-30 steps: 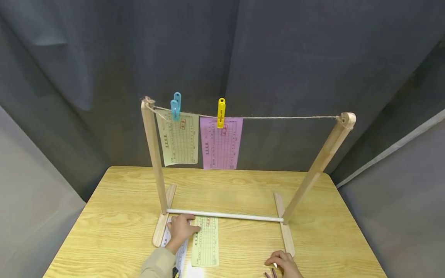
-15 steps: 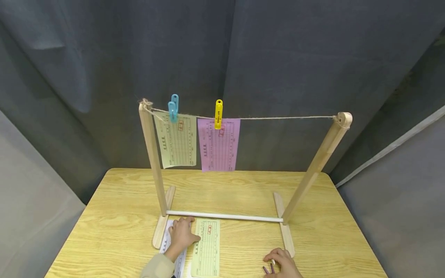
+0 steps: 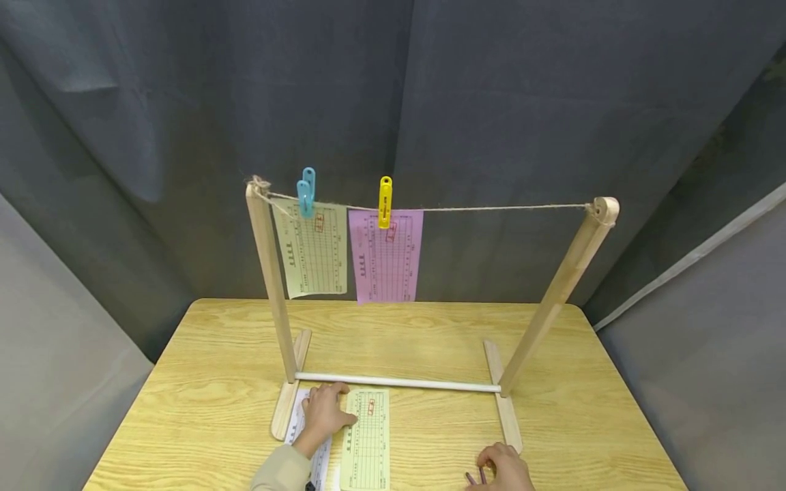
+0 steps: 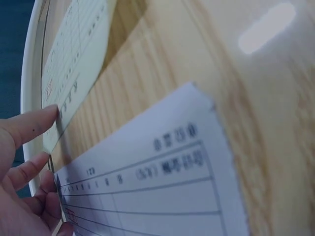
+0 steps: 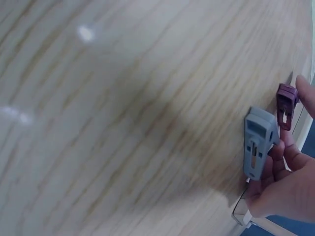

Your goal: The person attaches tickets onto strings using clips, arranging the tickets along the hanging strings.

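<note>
In the head view my left hand point(image 3: 324, 411) rests on the table beneath the rack's crossbar. Its thumb point(image 4: 37, 125) touches the left edge of a pale green printed slip point(image 3: 366, 440); its other fingers are over a white printed slip point(image 3: 319, 464), partly hidden by hand and wrist. At the front right my right hand point(image 3: 505, 469) has its thumb and a finger on a small purple clothespin point(image 5: 286, 105), which it pinches. A larger grey-blue clothespin point(image 5: 259, 142) lies against its curled fingers; whether they grip it is unclear.
A wooden rack point(image 3: 270, 286) carries a twine line point(image 3: 491, 208). On it hang a green slip point(image 3: 316, 259) under a blue clothespin point(image 3: 306, 192) and a pink slip point(image 3: 385, 262) under a yellow clothespin point(image 3: 385, 202). The white crossbar point(image 3: 399, 382) runs low between the posts.
The pale green slip on the table has slid toward the person, with my left hand moving slightly the same way. My right hand has closed in; a whitish piece seen earlier by its fingertips is hidden.
</note>
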### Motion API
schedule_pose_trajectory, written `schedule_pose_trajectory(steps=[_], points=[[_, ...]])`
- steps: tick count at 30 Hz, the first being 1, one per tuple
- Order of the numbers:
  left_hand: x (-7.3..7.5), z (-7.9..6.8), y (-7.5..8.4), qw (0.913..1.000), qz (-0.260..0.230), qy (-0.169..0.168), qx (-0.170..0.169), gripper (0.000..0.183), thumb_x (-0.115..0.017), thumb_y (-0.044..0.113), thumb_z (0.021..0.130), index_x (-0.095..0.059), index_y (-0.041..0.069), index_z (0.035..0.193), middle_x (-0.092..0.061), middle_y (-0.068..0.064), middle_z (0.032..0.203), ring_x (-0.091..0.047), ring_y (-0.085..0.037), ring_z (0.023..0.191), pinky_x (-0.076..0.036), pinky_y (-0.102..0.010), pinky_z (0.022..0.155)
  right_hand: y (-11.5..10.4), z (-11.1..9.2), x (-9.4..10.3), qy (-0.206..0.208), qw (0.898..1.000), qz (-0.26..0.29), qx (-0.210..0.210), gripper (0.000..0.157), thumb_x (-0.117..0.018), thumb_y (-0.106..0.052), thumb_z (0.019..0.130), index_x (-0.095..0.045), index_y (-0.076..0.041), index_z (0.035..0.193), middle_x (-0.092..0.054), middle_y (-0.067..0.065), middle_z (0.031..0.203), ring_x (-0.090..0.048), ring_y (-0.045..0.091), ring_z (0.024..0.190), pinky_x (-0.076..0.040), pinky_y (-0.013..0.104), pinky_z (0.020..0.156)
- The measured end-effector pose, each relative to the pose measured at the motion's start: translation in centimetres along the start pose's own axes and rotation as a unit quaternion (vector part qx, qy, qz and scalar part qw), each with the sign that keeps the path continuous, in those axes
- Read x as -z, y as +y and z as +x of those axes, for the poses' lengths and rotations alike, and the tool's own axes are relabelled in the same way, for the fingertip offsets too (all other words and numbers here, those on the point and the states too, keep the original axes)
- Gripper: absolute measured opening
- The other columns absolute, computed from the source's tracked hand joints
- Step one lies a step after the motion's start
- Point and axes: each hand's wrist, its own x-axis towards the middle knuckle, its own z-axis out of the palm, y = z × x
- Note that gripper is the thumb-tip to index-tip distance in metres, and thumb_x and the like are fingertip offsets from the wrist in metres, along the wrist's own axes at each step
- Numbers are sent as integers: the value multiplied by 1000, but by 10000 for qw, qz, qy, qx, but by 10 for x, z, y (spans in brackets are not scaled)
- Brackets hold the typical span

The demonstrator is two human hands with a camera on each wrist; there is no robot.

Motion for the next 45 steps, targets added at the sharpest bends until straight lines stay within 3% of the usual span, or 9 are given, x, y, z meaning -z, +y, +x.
schedule_pose_trajectory(steps=[7,14,22,26,29,34,40,45], points=[[-1,2,0,9999,-42,-142,59,60,-86,22,48,-63,11,102,-53,-1,78,-43,-22,76,-29,-41,67,-7,2,2,-168,9983,166,-527,33,-82,-28,58,-60,-15,79,-45,-9,68,-37,6,66,-29,29,59],[1,2,2,9998,-62,-168,10,59,-85,19,48,-63,12,102,-56,-3,83,-44,-23,77,-29,-42,67,-13,4,5,-125,9939,641,-893,32,-82,-17,60,-64,-7,84,-50,-5,69,-39,8,63,-33,23,55],[0,1,4,9996,-36,-269,102,39,-85,16,50,-60,9,79,-50,0,75,-40,-22,74,-27,-42,67,-12,6,3,-305,9871,1395,-724,31,-79,-14,65,-66,-1,89,-57,-4,72,-45,3,63,-37,21,57],[0,0,4,9997,-150,-174,13,35,-82,12,50,-48,12,59,-41,3,61,-36,-20,68,-24,-39,65,-13,7,4,-411,9743,2023,-898,34,-78,-12,67,-64,4,93,-56,0,73,-47,5,62,-44,20,55],[0,-1,4,9997,-220,-70,-110,37,-79,10,51,-43,14,54,-38,3,54,-34,-19,65,-23,-38,64,-15,9,8,-460,9639,2403,-1049,38,-77,-12,68,-62,8,96,-56,2,75,-49,8,61,-46,20,55],[1,0,2,9990,-374,103,-231,27,-73,4,56,-48,15,53,-41,6,50,-36,-14,61,-26,-39,66,-21,11,14,-441,9544,2674,-1253,43,-75,-11,71,-59,12,103,-59,5,79,-51,11,66,-46,21,59],[7,-2,3,9969,-717,153,-299,16,-68,3,63,-57,14,57,-46,10,51,-41,-9,56,-27,-39,66,-29,13,22,-298,9572,2610,-1218,39,-74,-8,72,-59,10,103,-58,6,83,-49,11,70,-44,21,63],[16,-2,6,9942,-946,132,-487,8,-68,3,65,-64,10,65,-53,9,57,-46,-6,57,-36,-39,66,-34,16,29,-273,9554,2644,-1290,39,-73,-10,73,-59,9,104,-58,6,83,-49,13,71,-43,23,64]])
